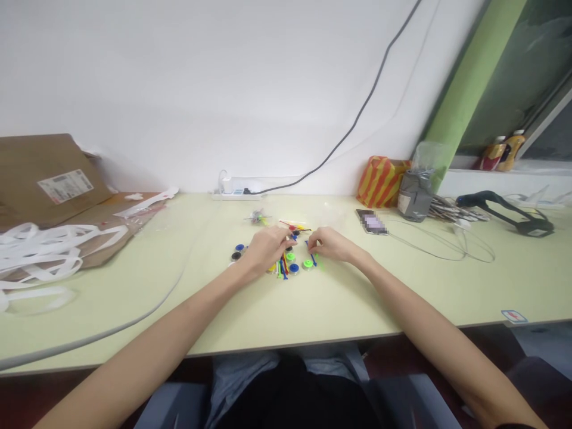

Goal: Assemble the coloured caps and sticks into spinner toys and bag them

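Small coloured plastic parts lie in a cluster on the table between my hands. My left hand (269, 247) is closed over the left of the cluster, its fingertips pinched beside small blue and dark parts; what they hold is too small to make out. My right hand (329, 244) is closed, fingertips pinching a thin blue plastic stick (313, 260). Round pieces near the hands include a blue disc (294, 269), a green disc (308, 264) and a black disc (236, 256). Several red, yellow, green and blue sticks (283, 267) lie by the left wrist. Red and yellow sticks (295, 227) lie behind.
A small clear bag (258, 217) lies behind the parts. A phone (372, 221), striped bag (383, 181) and black headband-like object (504, 211) are right. Cardboard (53, 173) and white strips (40, 250) cover the left. A grey cable (134, 320) crosses the front left; a power strip (239, 195) meets the wall.
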The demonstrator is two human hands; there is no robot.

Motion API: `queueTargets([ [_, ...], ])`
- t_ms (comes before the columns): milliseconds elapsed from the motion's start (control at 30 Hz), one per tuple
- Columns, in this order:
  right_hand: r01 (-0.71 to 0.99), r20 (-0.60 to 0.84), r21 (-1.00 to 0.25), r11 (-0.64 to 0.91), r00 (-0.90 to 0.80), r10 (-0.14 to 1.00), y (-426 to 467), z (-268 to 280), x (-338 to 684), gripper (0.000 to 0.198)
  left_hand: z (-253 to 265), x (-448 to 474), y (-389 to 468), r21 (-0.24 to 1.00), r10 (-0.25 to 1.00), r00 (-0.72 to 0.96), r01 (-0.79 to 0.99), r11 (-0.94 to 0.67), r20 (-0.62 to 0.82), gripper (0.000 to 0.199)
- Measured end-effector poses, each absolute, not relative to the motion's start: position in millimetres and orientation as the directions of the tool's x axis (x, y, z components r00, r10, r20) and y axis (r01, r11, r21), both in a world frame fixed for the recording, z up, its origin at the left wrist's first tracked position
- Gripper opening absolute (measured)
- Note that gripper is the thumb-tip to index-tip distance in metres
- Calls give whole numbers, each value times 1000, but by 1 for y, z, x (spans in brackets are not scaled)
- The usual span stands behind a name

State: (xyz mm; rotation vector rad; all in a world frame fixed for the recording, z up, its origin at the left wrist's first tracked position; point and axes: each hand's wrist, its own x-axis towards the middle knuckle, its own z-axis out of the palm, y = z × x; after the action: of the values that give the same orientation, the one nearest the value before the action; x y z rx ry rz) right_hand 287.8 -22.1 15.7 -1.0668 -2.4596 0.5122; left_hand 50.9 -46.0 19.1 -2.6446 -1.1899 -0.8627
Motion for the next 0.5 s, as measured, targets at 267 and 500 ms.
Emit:
queueTargets([
  [267,505,480,-555,661,-454,750,-27,25,288,7,22,52,-52,223,665,494,683,-695,561,26],
  [500,146,420,-842,519,-427,801,-28,16,272,28,22,53,-53,190,640,548,661,-726,538,27],
])
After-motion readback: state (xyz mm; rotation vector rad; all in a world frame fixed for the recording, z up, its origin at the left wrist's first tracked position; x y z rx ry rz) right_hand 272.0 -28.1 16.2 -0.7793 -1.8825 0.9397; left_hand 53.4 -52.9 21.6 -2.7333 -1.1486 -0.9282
